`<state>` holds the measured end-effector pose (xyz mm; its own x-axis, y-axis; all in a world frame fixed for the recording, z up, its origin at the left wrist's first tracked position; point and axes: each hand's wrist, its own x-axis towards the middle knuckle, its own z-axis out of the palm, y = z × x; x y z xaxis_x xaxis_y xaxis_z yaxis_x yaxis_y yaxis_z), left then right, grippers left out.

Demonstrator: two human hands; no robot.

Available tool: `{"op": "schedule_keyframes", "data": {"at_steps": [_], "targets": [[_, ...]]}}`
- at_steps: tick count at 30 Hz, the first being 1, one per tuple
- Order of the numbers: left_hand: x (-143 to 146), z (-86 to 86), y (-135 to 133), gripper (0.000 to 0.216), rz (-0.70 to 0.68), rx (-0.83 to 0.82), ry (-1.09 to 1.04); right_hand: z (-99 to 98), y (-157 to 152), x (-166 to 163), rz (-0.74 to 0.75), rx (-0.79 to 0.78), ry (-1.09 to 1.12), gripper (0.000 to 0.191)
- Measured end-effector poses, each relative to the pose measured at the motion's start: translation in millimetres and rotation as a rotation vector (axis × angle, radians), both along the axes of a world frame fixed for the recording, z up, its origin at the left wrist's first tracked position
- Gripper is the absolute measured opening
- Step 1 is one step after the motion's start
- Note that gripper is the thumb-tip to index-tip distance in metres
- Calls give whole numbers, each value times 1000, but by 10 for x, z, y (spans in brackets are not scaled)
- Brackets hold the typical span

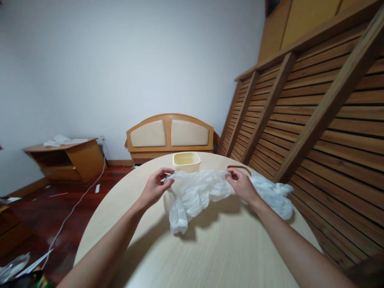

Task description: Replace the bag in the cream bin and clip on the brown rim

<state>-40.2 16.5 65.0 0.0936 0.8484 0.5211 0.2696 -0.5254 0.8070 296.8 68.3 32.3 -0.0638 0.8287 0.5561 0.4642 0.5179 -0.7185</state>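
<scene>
A crumpled white plastic bag (198,190) stretches between my two hands above the round table. My left hand (156,186) pinches its left top edge between thumb and fingers. At the opposite end, my right hand (240,184) grips the right top corner. The bag's lower left part hangs down toward the tabletop, casting a shadow. Just behind it stands a pale yellow plastic tub (186,161), its lower part partly covered by the bag. Beyond my right wrist lies a heap of more white plastic bags (271,196), partly hidden by my forearm.
The round light wood table (234,248) fills the foreground. A brown curved strip (239,167) lies near its far right edge. Slatted wooden panels (315,132) lean on the right. Behind are a headboard (168,130) and a low cabinet (69,160); a white cable (73,208) crosses the floor.
</scene>
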Motion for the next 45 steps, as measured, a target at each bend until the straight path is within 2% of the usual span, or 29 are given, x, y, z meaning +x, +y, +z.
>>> {"op": "schedule_keyframes", "data": {"at_steps": [5, 9, 11, 14, 16, 18, 19, 20, 22, 25, 28, 30, 35, 39, 41, 45], "targets": [[-31, -41, 51, 35, 26, -29, -34, -132, 153, 84, -162, 26, 95, 30], [-36, -64, 69, 34, 86, -50, 15, -53, 60, 61, -225, 86, 43, 33], [-34, -71, 79, 34, 110, -53, 31, 42, -58, 21, -142, 127, -65, 32], [-26, -76, 97, 36, 124, -56, 26, 172, -258, -77, 178, 165, -316, 32], [-18, -75, 103, 37, 120, -55, 17, 209, -360, -158, 337, 158, -468, 44], [-9, -64, 98, 37, 104, -43, 4, 192, -410, -227, 403, 129, -582, 60], [-4, -55, 89, 36, 92, -39, 0, 167, -413, -249, 410, 105, -625, 62], [2, -43, 75, 35, 75, -42, -4, 136, -401, -257, 404, 82, -658, 60], [14, -18, 42, 32, 28, -61, -16, 69, -345, -229, 358, 44, -683, 44], [30, -6, 6, 29, -42, -81, -19, 18, -228, -106, 225, 49, -628, 24], [39, -40, 10, 30, -12, -40, 36, 64, -177, -23, 78, 114, -578, 20], [39, -71, 23, 27, 42, 4, 102, 135, -228, -70, 37, 152, -552, 17], [34, -97, 13, 16, 122, 135, 292, 259, -597, -520, 179, 160, -511, 24], [65, -63, -41, 18, 148, 148, 330, 203, -854, -847, 226, 97, -560, 26], [93, -39, -74, 19, 158, 142, 322, 154, -906, -924, 253, 78, -568, 30], [142, 2, -124, 18, 151, 177, 312, 121, -897, -955, 331, 32, -521, 18]]}}
